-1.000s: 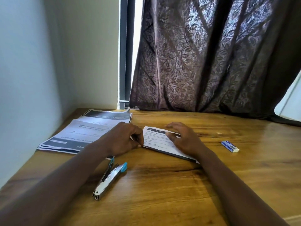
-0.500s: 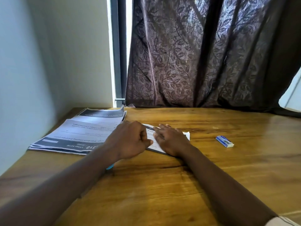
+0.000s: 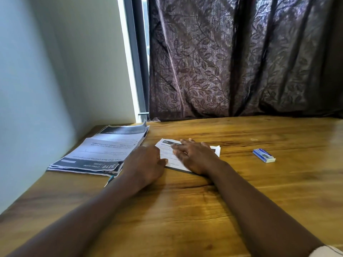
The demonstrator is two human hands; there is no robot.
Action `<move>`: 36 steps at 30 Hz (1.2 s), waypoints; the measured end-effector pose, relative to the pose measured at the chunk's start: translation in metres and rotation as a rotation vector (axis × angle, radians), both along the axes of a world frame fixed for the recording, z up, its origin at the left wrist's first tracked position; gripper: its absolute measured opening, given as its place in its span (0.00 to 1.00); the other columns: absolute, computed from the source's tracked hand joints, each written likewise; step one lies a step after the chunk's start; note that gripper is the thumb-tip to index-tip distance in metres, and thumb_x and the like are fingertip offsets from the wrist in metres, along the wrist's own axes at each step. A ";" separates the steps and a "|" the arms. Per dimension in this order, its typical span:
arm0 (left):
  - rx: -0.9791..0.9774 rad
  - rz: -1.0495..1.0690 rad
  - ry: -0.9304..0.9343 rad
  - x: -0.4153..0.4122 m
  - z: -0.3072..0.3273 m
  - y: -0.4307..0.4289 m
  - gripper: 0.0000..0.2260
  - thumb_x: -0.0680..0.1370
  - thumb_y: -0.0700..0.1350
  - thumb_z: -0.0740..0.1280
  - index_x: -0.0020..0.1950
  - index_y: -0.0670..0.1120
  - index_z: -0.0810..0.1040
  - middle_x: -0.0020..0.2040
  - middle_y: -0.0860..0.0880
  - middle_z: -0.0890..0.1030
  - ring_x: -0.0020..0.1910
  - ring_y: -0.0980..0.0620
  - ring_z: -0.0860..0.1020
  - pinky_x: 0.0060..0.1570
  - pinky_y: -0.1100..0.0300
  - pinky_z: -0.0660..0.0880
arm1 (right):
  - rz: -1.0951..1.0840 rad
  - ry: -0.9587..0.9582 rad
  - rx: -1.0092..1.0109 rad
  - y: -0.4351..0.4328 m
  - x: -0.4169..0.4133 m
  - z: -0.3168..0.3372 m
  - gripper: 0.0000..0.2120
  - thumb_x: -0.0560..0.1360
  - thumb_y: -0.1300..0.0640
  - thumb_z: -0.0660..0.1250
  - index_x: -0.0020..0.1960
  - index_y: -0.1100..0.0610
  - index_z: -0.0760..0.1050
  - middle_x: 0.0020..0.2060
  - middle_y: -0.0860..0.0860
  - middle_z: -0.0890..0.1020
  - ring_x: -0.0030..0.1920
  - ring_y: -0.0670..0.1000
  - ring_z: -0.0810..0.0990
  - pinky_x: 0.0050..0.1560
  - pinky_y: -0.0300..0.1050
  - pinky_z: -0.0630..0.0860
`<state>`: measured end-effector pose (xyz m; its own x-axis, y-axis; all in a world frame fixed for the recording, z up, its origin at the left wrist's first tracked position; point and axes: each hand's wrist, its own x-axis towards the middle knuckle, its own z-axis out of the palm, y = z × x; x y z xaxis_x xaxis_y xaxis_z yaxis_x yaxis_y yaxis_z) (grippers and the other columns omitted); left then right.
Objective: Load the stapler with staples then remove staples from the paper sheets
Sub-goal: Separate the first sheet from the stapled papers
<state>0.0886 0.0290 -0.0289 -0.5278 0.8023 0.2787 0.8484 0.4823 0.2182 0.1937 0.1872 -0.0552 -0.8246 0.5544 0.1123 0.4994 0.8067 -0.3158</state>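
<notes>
Paper sheets point(image 3: 104, 151) lie on a wooden table point(image 3: 185, 210) before a dark curtain point(image 3: 241, 62).

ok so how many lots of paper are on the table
2. A stack lies left by the wall; a smaller set lies in the middle under the right hand, the left hand at its edge. The stack is layered, so more may be hidden.

The stapler point(image 3: 111, 178) is nearly all buried under the left forearm point(image 3: 104, 206), only a teal tip shows. The left hand point(image 3: 146, 164) hides its own fingertips, so its grip on the small sheet point(image 3: 166, 155) is anyone's guess. The speck point(image 3: 254, 139) off to the right: too tiny to tell.
</notes>
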 end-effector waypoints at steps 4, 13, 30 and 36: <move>-0.035 0.073 0.041 -0.012 -0.001 -0.008 0.11 0.81 0.56 0.65 0.44 0.51 0.72 0.50 0.45 0.81 0.50 0.43 0.79 0.46 0.50 0.77 | 0.001 -0.005 -0.001 -0.001 0.001 0.001 0.23 0.84 0.38 0.48 0.78 0.37 0.61 0.82 0.45 0.56 0.82 0.50 0.50 0.80 0.61 0.45; -0.038 0.167 0.014 -0.030 -0.001 -0.020 0.11 0.81 0.55 0.65 0.52 0.47 0.78 0.52 0.43 0.81 0.53 0.39 0.80 0.50 0.49 0.79 | -0.013 0.050 -0.062 0.002 0.008 0.005 0.22 0.84 0.40 0.53 0.77 0.40 0.66 0.81 0.43 0.59 0.81 0.49 0.53 0.80 0.55 0.49; 0.047 -0.049 0.068 0.028 -0.002 0.002 0.13 0.81 0.54 0.65 0.40 0.53 0.68 0.41 0.52 0.75 0.42 0.53 0.72 0.40 0.57 0.68 | 0.045 0.085 0.020 0.023 0.012 0.004 0.22 0.81 0.35 0.58 0.72 0.38 0.72 0.72 0.43 0.69 0.73 0.50 0.64 0.73 0.56 0.56; 0.099 -0.136 0.065 0.049 -0.008 0.006 0.17 0.81 0.55 0.65 0.36 0.53 0.62 0.42 0.50 0.81 0.39 0.52 0.71 0.39 0.55 0.68 | 0.048 0.101 0.009 0.025 0.011 0.004 0.21 0.80 0.36 0.60 0.71 0.38 0.74 0.72 0.43 0.70 0.74 0.50 0.63 0.72 0.55 0.56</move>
